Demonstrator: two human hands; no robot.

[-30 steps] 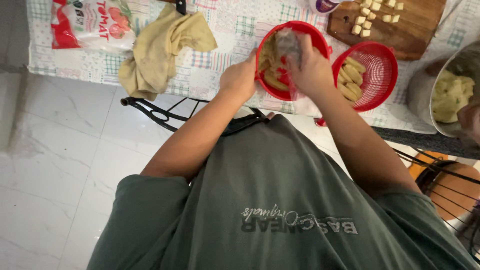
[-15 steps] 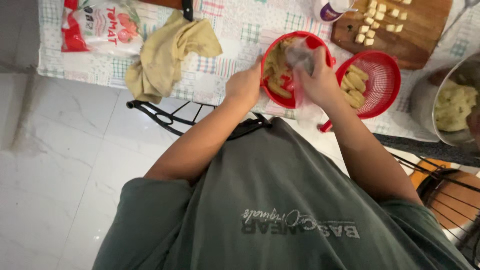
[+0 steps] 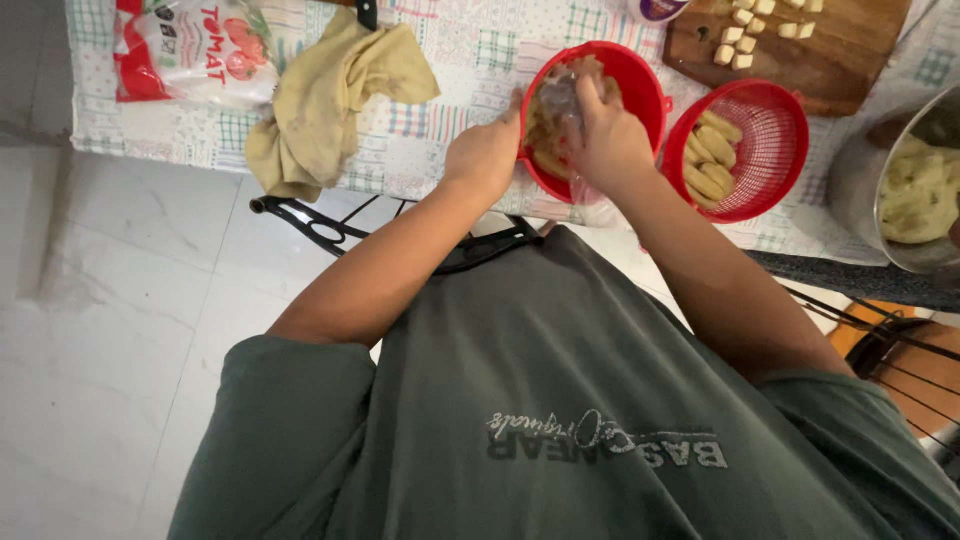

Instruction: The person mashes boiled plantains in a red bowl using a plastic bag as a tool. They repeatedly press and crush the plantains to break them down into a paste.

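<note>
**Both hands at the red bowl, barely anything moved**

Watched this one remotely off the head cam, and honestly not much changed over the last second. The left hand [image 3: 487,155] was curled over the near rim of the red bowl [image 3: 640,85], fingers closed on the edge, same spot as half a second before. The right hand [image 3: 605,140] was clamped around a clear plastic bag [image 3: 560,105] with pale yellowish pieces in it, holding it over the bowl's inside. In the earlier frames that bag sat a touch higher and more centred in the bowl; here it had tipped toward the left rim, closer to the other hand.

The bowl itself stayed put at the table's front edge, touching the red strainer [image 3: 760,150] on its right, which had long yellow pieces in it. The whole view slid a bit, so the patchwork tablecloth [image 3: 450,110] showed less at the top.

Around it: a crumpled yellow cloth [image 3: 330,100] to the left, a red and white packet [image 3: 190,50] beyond that, a wooden cutting board [image 3: 830,65] with small pale cubes behind the strainer, and a metal pot [image 3: 915,195] of yellowish stuff at far right.
</note>
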